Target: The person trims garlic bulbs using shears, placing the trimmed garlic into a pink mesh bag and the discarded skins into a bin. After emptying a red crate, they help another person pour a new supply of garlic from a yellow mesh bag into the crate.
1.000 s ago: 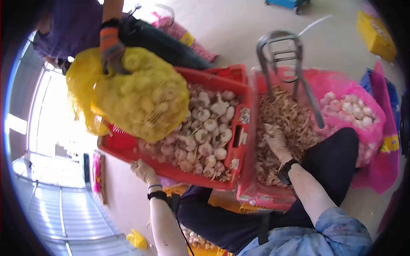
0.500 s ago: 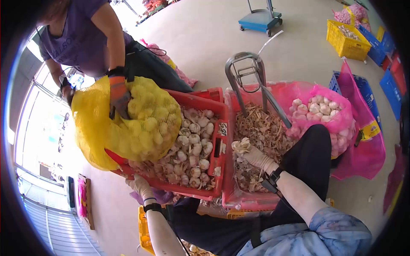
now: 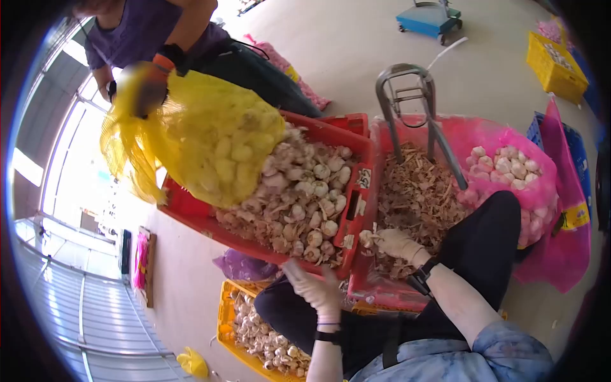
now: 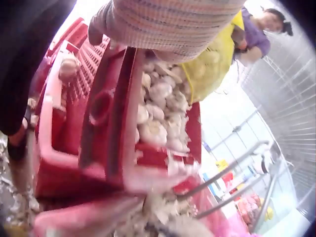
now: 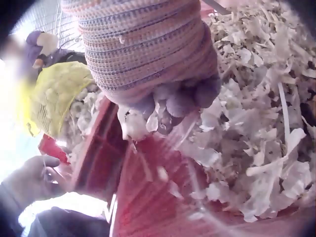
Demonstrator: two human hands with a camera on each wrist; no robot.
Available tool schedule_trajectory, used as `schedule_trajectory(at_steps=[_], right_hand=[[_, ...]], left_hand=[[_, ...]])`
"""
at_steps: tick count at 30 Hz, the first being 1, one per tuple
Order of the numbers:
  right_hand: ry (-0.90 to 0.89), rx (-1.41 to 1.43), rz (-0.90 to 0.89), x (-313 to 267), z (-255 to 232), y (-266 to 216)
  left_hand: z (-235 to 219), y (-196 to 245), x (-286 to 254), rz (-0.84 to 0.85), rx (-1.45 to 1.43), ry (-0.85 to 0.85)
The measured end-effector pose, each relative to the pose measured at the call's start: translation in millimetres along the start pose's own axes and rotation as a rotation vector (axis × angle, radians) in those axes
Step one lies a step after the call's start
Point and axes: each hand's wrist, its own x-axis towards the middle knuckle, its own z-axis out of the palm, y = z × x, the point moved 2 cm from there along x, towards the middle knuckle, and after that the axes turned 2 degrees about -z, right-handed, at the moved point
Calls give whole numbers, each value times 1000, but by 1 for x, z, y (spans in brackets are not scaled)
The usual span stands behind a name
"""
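My gloved right hand (image 3: 400, 246) pinches a garlic bulb (image 3: 366, 239) above the pink crate's near left part; in the right wrist view the fingers of that hand (image 5: 153, 59) curl round the bulb (image 5: 132, 123). My gloved left hand (image 3: 313, 291), blurred, is just off the near edge of the red crate (image 3: 248, 253), fingers extended and holding nothing. Garlic bulbs (image 3: 299, 191) fill much of the red crate. A person's gloved hand (image 3: 147, 89) is on a yellow net bag (image 3: 219, 143) of bulbs lying over its far left side.
Dry peelings (image 3: 420, 191) and a grey metal frame (image 3: 433, 121) are in the pink crate. A pink net bag (image 3: 541, 216) of bulbs sits on the right. A yellow crate (image 3: 226, 318) of garlic is below left, beside a purple bag (image 3: 247, 266). A blue trolley (image 3: 429, 22) stands beyond.
My left hand has left the red crate's edge and moved right. The yellow bag has been shifted and more bulbs show in the crate. My right hand still holds a bulb.
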Motion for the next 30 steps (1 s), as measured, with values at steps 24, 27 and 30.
schedule_trajectory(at_steps=[24,27,30], right_hand=[[173,326,-55,22,54,118],[-75,-8,232,35,49,113],[-53,-384,119,42,20,115]], left_hand=[[56,21,40,-712,-1256,-513],[47,19,51,-729,-1089,-248],[42,-30,78,-649,-1109,-247]])
